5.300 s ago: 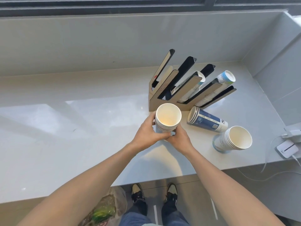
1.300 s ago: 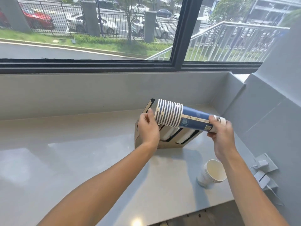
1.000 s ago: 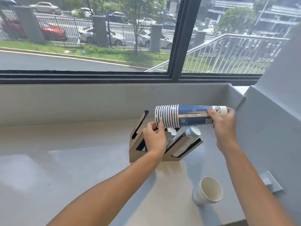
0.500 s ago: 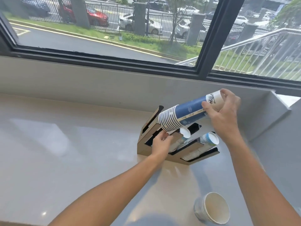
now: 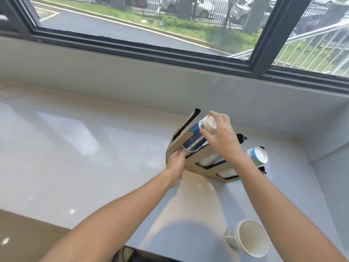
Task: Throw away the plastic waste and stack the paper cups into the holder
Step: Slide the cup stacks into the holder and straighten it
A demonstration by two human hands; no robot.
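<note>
The blue cup stack (image 5: 196,138), held level in the air a second earlier, had dropped rims-first into the holder (image 5: 190,168)'s leftmost slot. Right hand (image 5: 223,139) gripped its base; left hand (image 5: 176,160) braced the holder, fingers curled. Another cup stack (image 5: 248,238) waited near the countertop (image 5: 75,148) edge.

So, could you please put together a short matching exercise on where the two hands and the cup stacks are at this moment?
Things:
1. right hand
2. left hand
3. blue cup stack
4. white cup stack

Places:
A. lying on its side on the counter, near the front edge
B. gripping the top end of the blue stack
C. at the lower front of the holder
D. partway into the holder's leftmost slot

Pairs: 1-B, 2-C, 3-D, 4-A
</note>
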